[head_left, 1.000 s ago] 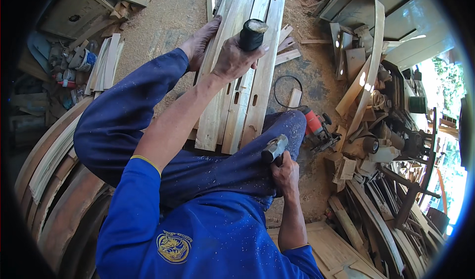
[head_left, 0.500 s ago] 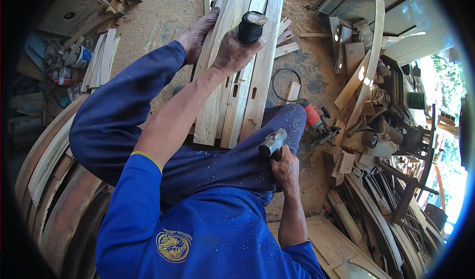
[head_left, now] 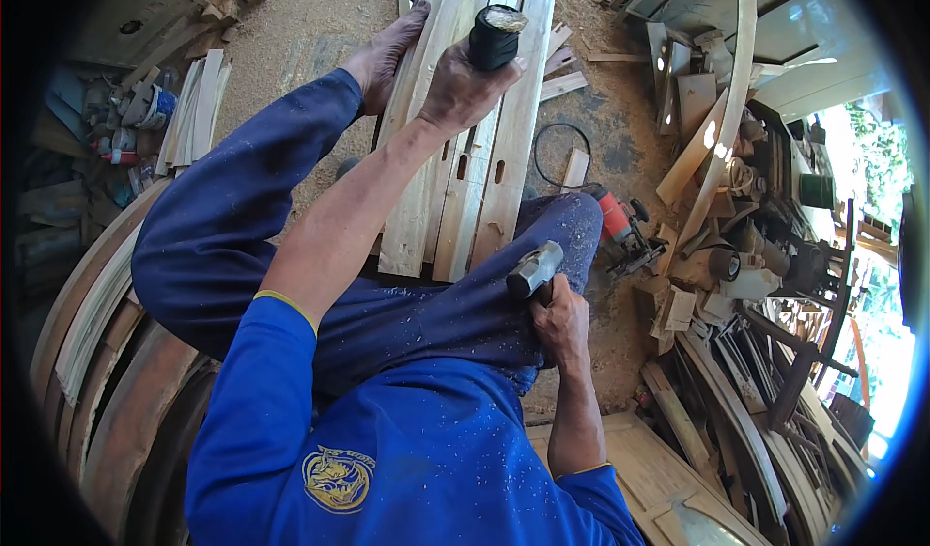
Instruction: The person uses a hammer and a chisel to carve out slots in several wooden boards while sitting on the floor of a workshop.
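My left hand [head_left: 463,91] is wrapped round a chisel [head_left: 494,46] with a black-bound handle, its pale, battered wooden end facing up. The hand and handle hide the blade. Beneath it, long pale boards [head_left: 513,115] lie side by side, with oblong slots cut into several of them. My right hand [head_left: 562,321] grips a hammer [head_left: 535,269] by its handle. The steel head is above my right thigh, to the right of the boards' near ends and apart from the chisel.
My bare left foot [head_left: 389,57] rests against the boards' left edge. On the sawdust-covered floor to the right lies a red and black power tool [head_left: 620,224] with a looped cord. Stacked curved timber [head_left: 107,333] lines the left side; offcuts and planks [head_left: 697,149] crowd the right.
My left hand and the chisel sit slightly farther forward over the boards. The hammer head has turned a little in my right hand; both grips are unchanged.
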Available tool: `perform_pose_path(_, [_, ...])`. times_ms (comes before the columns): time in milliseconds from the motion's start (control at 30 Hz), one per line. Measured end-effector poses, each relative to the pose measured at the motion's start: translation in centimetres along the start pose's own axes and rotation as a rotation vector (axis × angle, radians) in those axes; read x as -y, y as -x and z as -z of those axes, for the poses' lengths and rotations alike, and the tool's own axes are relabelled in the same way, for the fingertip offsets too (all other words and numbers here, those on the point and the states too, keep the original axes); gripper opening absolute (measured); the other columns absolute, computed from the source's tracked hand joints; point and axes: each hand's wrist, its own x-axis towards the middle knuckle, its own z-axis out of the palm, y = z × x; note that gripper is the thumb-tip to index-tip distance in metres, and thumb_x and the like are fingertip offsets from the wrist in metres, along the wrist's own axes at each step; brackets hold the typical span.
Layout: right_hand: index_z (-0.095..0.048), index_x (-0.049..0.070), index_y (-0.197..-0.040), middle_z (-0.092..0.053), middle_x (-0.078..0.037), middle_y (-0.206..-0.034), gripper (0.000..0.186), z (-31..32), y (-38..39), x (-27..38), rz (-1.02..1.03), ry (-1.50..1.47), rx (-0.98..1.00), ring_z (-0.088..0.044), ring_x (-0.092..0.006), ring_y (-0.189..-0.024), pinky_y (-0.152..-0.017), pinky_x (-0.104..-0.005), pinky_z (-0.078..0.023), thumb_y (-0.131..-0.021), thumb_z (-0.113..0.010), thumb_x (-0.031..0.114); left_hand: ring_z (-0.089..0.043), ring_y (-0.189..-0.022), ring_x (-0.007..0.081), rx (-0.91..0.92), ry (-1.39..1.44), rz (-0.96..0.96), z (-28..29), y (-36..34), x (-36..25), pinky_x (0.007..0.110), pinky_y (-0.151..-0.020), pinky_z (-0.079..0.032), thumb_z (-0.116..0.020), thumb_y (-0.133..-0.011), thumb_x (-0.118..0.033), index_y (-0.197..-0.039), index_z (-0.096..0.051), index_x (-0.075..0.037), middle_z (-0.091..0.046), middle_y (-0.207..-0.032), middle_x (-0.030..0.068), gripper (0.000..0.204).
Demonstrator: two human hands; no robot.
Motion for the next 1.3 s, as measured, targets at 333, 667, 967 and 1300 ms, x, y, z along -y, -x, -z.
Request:
perform_pose_path(333, [-0.05, 0.003, -0.09, -0.065, -0.024, -0.077, 0.024, 0.0, -0.1, 0.2, -0.002, 0.025, 0.004, -0.065, -0.0457, -0.076, -0.068, -0.052, -0.049, -0.082, -0.067, 0.017, -0.058, -0.061, 0.0094, 0.074, 0.151, 0.097, 1.3, 0.0, -1.8, 0.029, -0.061, -0.049, -0.073, -0.085, -0.027, -0.084, -0.065, -0.005, -0.063, -0.067, 0.001, 0.023])
perform_pose_path(667, [-0.049, 0.003, -0.09, -0.065, -0.024, -0.077, 0.024, -0.1, -0.2, 0.2, 0.018, 0.031, -0.005, -0.064, -0.0462, -0.076, -0.068, -0.0524, -0.049, -0.081, -0.067, 0.016, -0.059, -0.064, 0.0092, 0.007, 0.108, 0.061, 0.3, 0.0, -0.2, 0.029, -0.061, -0.05, -0.073, -0.084, -0.026, -0.085, -0.065, -0.006, -0.064, -0.07, 0.0014, 0.022])
perform_pose_path(967, [-0.055, 0.002, -0.094, -0.066, -0.026, -0.081, 0.025, 0.2, -0.1, 0.4, -0.036, -0.062, 0.001, -0.065, -0.0473, -0.08, -0.072, -0.0512, -0.05, -0.079, -0.066, 0.018, -0.067, -0.079, 0.0169, 0.089, -0.161, -0.218, -0.9, 1.6, -1.0, 0.035, -0.073, -0.059, -0.074, -0.079, -0.022, -0.116, -0.061, -0.005, -0.07, -0.097, 0.0091, 0.042])
perform_pose_path(1300, [-0.061, 0.001, -0.11, -0.066, -0.012, -0.096, 0.039, 13.8, 0.1, 12.9, 0.246, -0.405, -0.733, -0.065, -0.0214, -0.078, -0.074, -0.0342, -0.054, -0.074, -0.074, 0.01, -0.07, -0.072, 0.0266, 0.092, -0.179, -0.505, -0.2, 5.4, -0.7, 0.037, -0.07, -0.058, -0.078, -0.075, -0.021, -0.106, -0.06, -0.004, -0.07, -0.084, 0.0118, 0.04])
